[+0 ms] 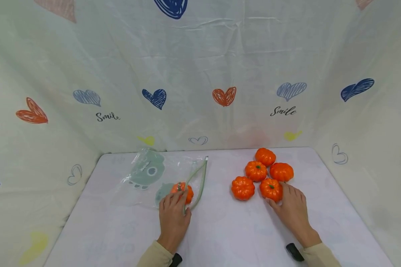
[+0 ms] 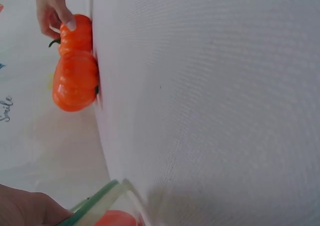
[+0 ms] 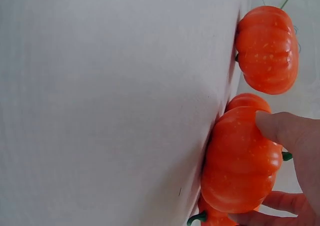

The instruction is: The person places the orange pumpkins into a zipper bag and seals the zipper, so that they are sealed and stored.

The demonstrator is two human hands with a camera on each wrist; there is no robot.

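On the left of the table lies a clear zip bag with a pale green cartoon print and a green-edged mouth that gapes to the right. One small orange pumpkin sits inside, near that mouth. My left hand pinches the bag's near edge by the mouth, thumb towards the right. At the right, my right hand grips the nearest orange pumpkin, thumb on one side and fingers round the other. That pumpkin's green stem points up, and it appears to rest on the table.
Several more pumpkins cluster beside the right hand: one at the left, one at the right, one in the middle and one at the back. A white cloth covers the table. Behind hangs a heart-print curtain.
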